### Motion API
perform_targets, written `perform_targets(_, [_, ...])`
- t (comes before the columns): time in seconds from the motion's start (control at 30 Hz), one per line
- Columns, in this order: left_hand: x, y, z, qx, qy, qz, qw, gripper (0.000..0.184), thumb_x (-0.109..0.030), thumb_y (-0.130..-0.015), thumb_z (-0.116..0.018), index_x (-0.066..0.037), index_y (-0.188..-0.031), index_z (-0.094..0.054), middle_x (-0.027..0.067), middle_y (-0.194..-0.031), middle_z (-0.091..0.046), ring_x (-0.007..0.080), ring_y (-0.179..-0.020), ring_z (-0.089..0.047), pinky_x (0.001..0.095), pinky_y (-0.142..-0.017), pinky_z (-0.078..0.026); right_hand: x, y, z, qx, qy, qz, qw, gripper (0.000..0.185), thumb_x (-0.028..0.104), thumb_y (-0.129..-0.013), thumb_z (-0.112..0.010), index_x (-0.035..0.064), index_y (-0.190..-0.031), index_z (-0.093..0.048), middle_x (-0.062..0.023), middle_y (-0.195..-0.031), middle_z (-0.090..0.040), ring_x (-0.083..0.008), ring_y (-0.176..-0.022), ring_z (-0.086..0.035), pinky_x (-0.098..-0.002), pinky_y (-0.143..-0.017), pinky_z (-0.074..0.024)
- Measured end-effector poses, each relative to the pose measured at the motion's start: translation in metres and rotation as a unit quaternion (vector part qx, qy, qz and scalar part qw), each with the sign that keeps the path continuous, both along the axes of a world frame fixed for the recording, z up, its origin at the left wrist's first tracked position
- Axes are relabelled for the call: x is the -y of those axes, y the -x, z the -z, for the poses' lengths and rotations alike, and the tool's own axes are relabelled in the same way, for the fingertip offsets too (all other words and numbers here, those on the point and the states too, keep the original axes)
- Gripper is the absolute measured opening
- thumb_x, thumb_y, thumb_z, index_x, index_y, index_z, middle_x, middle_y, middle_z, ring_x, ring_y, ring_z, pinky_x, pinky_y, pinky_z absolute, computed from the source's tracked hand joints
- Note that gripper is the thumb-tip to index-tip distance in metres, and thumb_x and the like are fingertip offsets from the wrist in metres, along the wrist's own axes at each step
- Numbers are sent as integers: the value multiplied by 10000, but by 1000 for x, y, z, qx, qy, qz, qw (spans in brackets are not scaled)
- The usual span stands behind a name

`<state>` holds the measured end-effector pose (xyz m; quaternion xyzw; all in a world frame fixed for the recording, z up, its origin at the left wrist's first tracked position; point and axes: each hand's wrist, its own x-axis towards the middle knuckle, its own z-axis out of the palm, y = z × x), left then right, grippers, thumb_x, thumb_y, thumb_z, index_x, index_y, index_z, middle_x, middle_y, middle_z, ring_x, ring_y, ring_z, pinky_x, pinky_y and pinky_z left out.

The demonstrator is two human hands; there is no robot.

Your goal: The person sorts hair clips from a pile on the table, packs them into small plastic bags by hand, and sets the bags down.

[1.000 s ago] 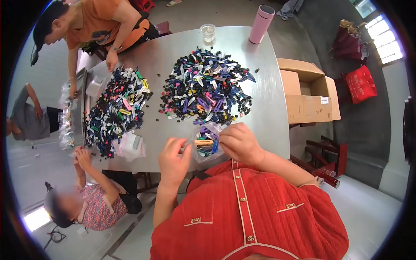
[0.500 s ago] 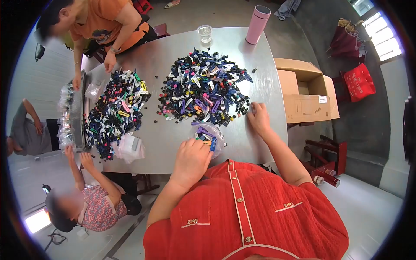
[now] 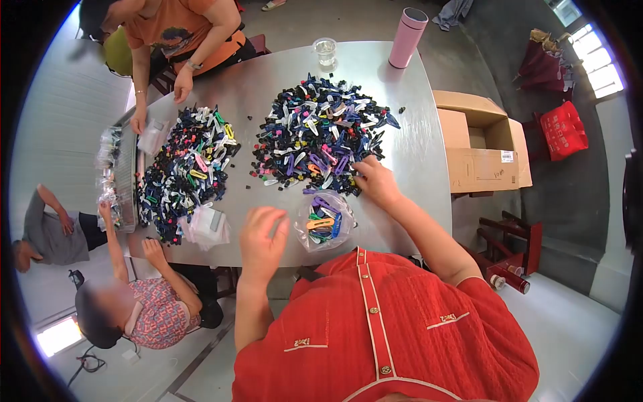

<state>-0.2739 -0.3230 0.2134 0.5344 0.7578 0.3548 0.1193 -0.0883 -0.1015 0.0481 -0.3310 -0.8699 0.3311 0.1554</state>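
Observation:
A clear plastic bag (image 3: 326, 221) with colourful hair clips inside, one of them orange, lies open near the table's front edge. Beyond it spreads a large pile of small clips (image 3: 321, 127), mostly black, white and dark blue. My right hand (image 3: 377, 182) is at the pile's lower right edge, its fingertips among the clips; what they pinch, if anything, is too small to make out. To the left of the bag, my left hand (image 3: 264, 236) is raised with thumb and fingers apart, holding nothing.
A second clip pile (image 3: 187, 167) and small plastic bags (image 3: 206, 226) lie to the left. A cup (image 3: 325, 52) and pink bottle (image 3: 408, 39) stand at the far edge. A cardboard box (image 3: 479, 167) is at the right. Co-workers' hands are at the left side.
My left hand has moved from the clear bag to its left and opened. My right hand has shifted left to the large pile's edge. A co-worker's hand at the upper left has moved right.

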Motion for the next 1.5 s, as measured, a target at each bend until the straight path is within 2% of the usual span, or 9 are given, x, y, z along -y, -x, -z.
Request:
perform_targets(0.17, [-32,30,27,56,19,-24,998,115,-66,-867,-654,11,-953,-658,143,-975,-654,329,-900,-614,394,-815,-478,-10,38,15,10,-98,-60,993,272,91,-810,-622,139,-1074,-669,-126,-961,-550,-332,-859,-638,-439,-716,-538])
perform_targets(0.4, [-114,55,107,-85,9,165,983,150,-52,-824,-641,-39,-964,-693,104,-976,-627,320,-941,-593,413,-852,-481,-30,53,10,-7,-72,61,996,158,122,-800,-666,131,-951,-711,-110,-981,-564,-327,-852,-644,-436,-722,-544])
perform_targets(0.73, [-135,57,156,-188,45,141,971,132,-85,-761,-688,-99,-890,-713,76,-893,-571,275,-915,-604,405,-781,-505,-2,20,-70,-194,244,182,933,171,84,-821,-736,8,-966,-689,-72,-852,-624,-151,-691,-577,-268,-651,-470])
perform_targets(0.87, [-121,57,154,-41,27,70,996,92,-125,-787,-702,-65,-856,-712,89,-901,-588,299,-874,-616,395,-756,-510,43,-1,-144,-270,45,-20,961,151,6,-829,-703,12,-979,-687,-74,-822,-632,-141,-695,-592,-256,-608,-464])
perform_targets(1.07, [-96,80,125,25,-23,-10,999,123,-103,-843,-695,-3,-914,-701,102,-910,-607,247,-800,-622,337,-706,-497,58,-7,-168,-178,172,-117,962,170,45,-833,-701,36,-1002,-680,-86,-834,-630,-246,-678,-619,-345,-605,-505])
perform_targets(1.17, [-73,60,59,71,-42,-39,996,118,-80,-836,-696,9,-911,-682,113,-884,-599,256,-780,-612,339,-696,-493,47,-32,-245,-355,223,-298,857,122,-3,-847,-664,-16,-967,-679,-132,-831,-654,-223,-612,-584,-289,-507,-442])
perform_targets(1.27, [-48,24,-10,18,-94,-21,995,132,-35,-803,-695,-12,-930,-667,108,-863,-589,292,-730,-591,361,-655,-490,48,-38,-277,-511,402,-488,582,126,-41,-897,-584,-10,-986,-668,-166,-794,-632,-198,-528,-537,-292,-458,-390])
perform_targets(1.37, [-25,-18,-33,-158,-99,13,982,182,-25,-774,-702,-42,-952,-670,90,-872,-586,284,-768,-585,374,-674,-482,45,-21,-311,-496,389,-590,505,138,-3,-939,-564,-23,-1029,-667,-183,-807,-634,-188,-538,-544,-297,-450,-390])
perform_targets(1.5, [-20,-26,-10,-172,58,129,975,230,-70,-772,-718,-52,-996,-672,96,-923,-567,271,-864,-576,395,-724,-473,47,-2,-337,-438,525,-568,458,182,22,-978,-555,-42,-1102,-671,-184,-747,-656,-247,-518,-595,-334,-433,-424])
